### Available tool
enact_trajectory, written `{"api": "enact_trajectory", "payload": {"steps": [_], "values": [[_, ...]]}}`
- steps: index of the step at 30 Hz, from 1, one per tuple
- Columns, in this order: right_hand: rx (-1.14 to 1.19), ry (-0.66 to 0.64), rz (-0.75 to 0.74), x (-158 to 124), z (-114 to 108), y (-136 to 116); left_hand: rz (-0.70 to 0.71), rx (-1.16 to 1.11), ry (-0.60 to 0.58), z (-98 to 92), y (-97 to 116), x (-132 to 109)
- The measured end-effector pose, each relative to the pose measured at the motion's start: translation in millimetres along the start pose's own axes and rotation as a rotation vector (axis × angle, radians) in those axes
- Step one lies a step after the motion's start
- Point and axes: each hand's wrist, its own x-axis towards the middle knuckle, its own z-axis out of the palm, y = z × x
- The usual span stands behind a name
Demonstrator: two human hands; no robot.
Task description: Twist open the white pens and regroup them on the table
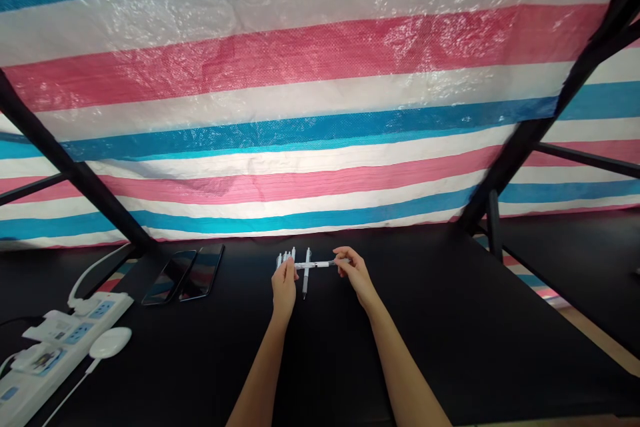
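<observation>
A white pen point(323, 265) is held sideways above the black table between my two hands. My left hand point(285, 283) is closed in a pinch at the pen's left end. At its right end, the fingertips of my right hand point(354, 271) grip the darker part. Below this pen and crossing it, another white pen point(305, 283) lies lengthwise on the table with its dark tip toward me. Several more white pens point(287, 256) lie side by side just beyond my left hand, which partly covers them.
Two dark phones point(201, 273) lie to the left. Nearer me stand a white power strip point(75, 340) with plugs and a round white charger point(111, 343) on a cable. Black frame bars point(525, 147) slope up on both sides. A striped plastic sheet point(300, 93) hangs behind the table point(450, 333).
</observation>
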Motion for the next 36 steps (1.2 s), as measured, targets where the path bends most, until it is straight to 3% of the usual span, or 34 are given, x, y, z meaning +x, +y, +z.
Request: {"api": "enact_trajectory", "payload": {"steps": [17, 36], "values": [[-0.032, 0.001, -0.023, -0.9, -1.9, 0.1, -0.028, -0.034, 0.018, 0.7, -2.4, 0.4], [-0.033, 0.089, 0.0, 4.4, -8.6, 7.0, 0.044, 0.016, -0.072, 2.0, 0.6, -2.1]]}}
